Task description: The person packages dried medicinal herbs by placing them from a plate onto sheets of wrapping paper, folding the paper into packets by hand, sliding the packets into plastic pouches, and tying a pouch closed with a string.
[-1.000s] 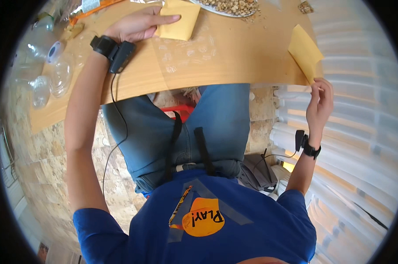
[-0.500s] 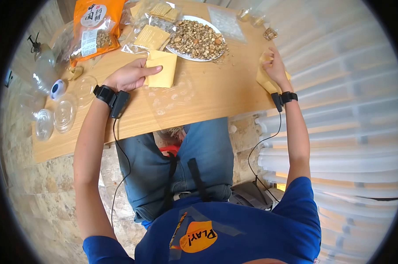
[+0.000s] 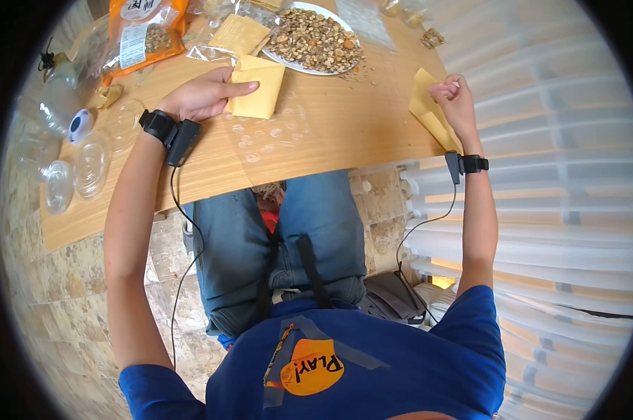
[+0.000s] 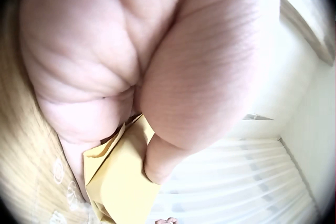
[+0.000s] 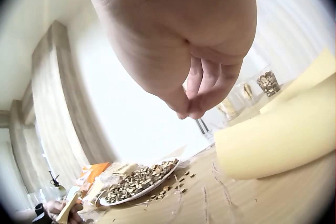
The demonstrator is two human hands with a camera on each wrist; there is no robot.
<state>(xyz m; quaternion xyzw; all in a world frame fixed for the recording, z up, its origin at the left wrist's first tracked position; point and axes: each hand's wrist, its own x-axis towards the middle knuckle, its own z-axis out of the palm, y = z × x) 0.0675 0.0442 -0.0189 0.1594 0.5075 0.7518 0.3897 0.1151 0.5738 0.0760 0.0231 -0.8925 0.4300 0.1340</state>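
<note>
My left hand [image 3: 203,94] pinches a folded yellow paper packet [image 3: 260,98], thumb on top and fingers beneath, above the table's middle. In the left wrist view the folded flap of the packet [image 4: 126,182] shows between thumb and fingers. My right hand [image 3: 458,105] is raised at the table's right edge, its thumb meeting the curled fingertips [image 5: 195,112] with nothing visible between them. Beside and partly below it lies another yellow paper piece [image 3: 427,105], which curves up from the table in the right wrist view.
A white plate [image 3: 348,68] heaped with dried pieces stands at the back, loose bits beside it. An orange bag [image 3: 175,43], a clear bag with yellow packets [image 3: 239,33], plastic lids [image 3: 92,166] and bottles [image 3: 59,98] lie leftward. Clear embossed film [image 3: 267,136] lies in front. White curtains [image 3: 540,210] hang right.
My right hand has gone from the near corner of the right yellow paper up over it, then slightly rightward. My left hand keeps hold of its packet. The head view has shifted.
</note>
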